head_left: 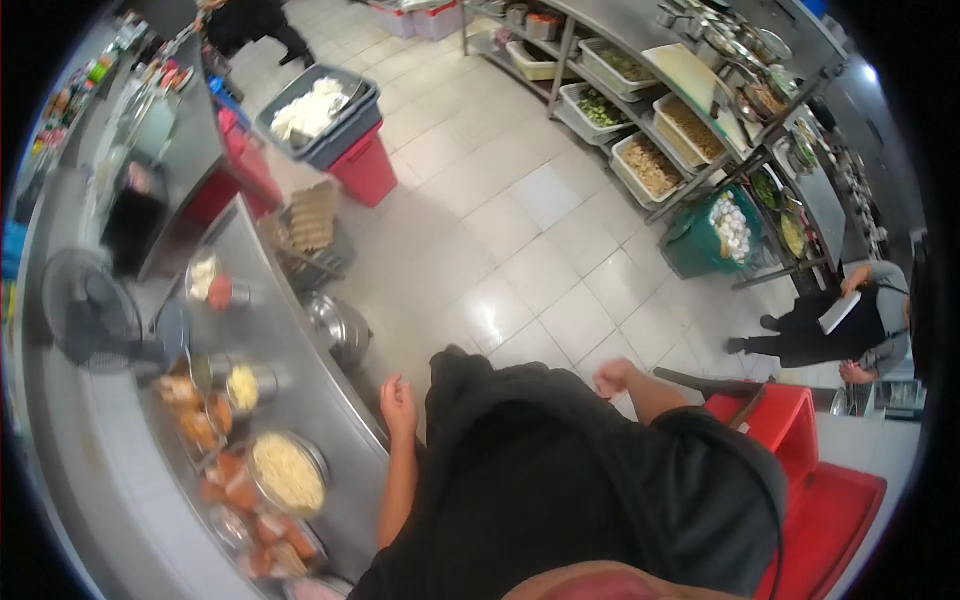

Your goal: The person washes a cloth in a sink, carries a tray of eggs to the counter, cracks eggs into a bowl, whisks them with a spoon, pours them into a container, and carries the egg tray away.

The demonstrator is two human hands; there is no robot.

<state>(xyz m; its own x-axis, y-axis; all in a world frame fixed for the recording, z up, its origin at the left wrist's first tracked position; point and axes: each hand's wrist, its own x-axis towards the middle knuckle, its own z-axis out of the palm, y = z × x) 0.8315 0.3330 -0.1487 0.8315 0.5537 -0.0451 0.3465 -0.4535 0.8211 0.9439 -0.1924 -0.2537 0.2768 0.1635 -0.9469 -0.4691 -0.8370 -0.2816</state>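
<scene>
My left hand (398, 402) hangs beside the edge of the steel counter (345, 440), its fingers loosely extended and nothing in them. My right hand (614, 377) is curled closed over the tiled floor, with no object visible in it. Nearest the left hand on the counter is a metal bowl of pale shredded food or noodles (288, 473). Behind that bowl stands a container of yellow chunks (242, 386). Orange-brown pieces of food (230, 482) lie at the bowl's far side, partly blurred.
A red bin (790, 430) stands by my right side. Ahead, a grey tub of white food (310, 108) rests on a pink bin (365, 170). Shelves with food trays (645, 168) and a green bin (690, 240) line the right. A co-worker (840, 320) holds a cleaver-like blade.
</scene>
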